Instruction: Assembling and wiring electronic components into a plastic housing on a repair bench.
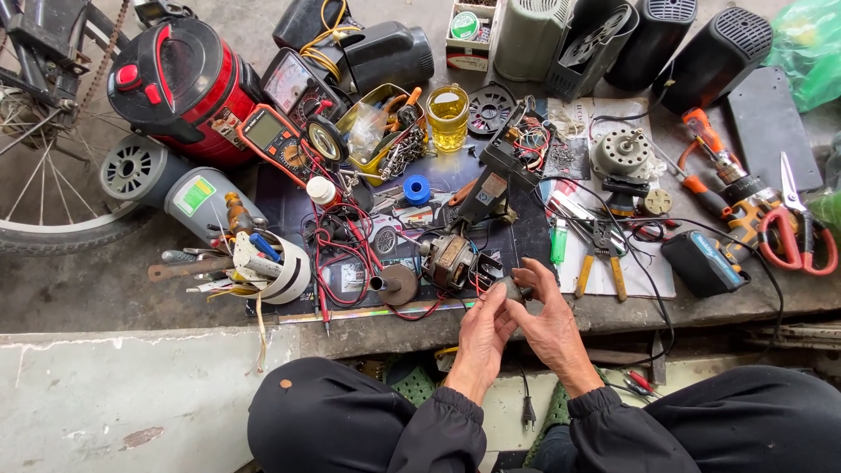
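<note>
Two hands are brought together at the near edge of the bench (114, 289), and a small dark part (514, 290) is pinched between them: it is grasped by the fingers of the left hand (481, 335) on one side and of the right hand (554, 326) on the other. The part is short, blackish and blocky; its finer form cannot be told, since most of it is hidden by the fingers. It is held just in front of a small electric motor (450, 260) with copper windings, from which red and black wires (337, 254) are spread.

Among the containers, a red and black cooker (180, 83) is seen shut at the far left, so its contents cannot be told. A white cup (285, 271) is filled with screwdrivers and other hand tools. A yellow tin (385, 131) is packed with pliers and small metal bits. A glass (448, 116) is filled almost to the brim with yellow liquid.
</note>
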